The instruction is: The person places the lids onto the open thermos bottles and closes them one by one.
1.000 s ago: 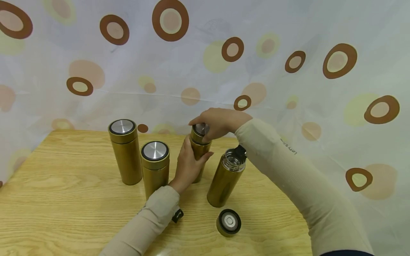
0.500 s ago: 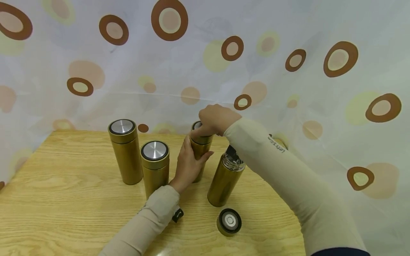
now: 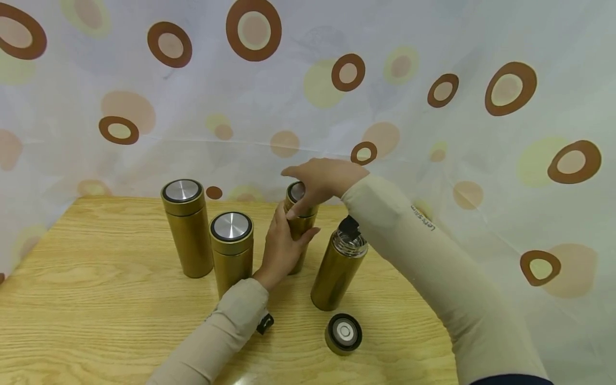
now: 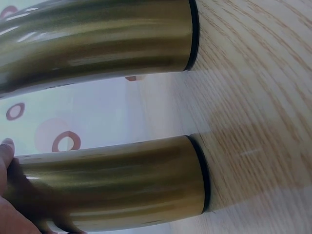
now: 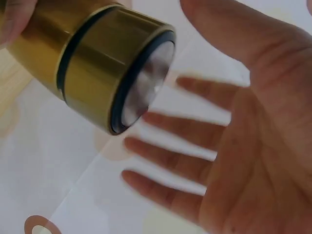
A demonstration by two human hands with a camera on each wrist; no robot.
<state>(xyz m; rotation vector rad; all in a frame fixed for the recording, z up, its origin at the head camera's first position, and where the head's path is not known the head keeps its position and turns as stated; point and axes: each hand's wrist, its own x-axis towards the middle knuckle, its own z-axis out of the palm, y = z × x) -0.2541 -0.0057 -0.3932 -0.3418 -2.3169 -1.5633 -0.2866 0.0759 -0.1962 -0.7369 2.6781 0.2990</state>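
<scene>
In the head view, my left hand (image 3: 284,246) grips the body of an upright gold thermos (image 3: 303,224) near the back of the table. The thermos has its silver-topped lid (image 5: 97,63) on. My right hand (image 3: 324,179) is above and beside that lid. Its fingers are spread and straight, apart from the lid in the right wrist view. Just right of it stands an uncapped gold thermos (image 3: 337,275), its steel neck showing. A loose lid (image 3: 344,334) lies underside up in front. The left wrist view shows the held thermos (image 4: 112,187) low in the picture.
Two capped gold thermoses, a back one (image 3: 190,235) and a nearer one (image 3: 233,251), stand left of my left hand. The wooden table (image 3: 96,299) ends at a patterned curtain (image 3: 202,80) behind. Black wrist-camera parts show by both sleeves.
My right hand was around the lid a second ago, then turned with its fingers behind it. Now its fingers are spread off the lid. The left hand has stayed on the thermos.
</scene>
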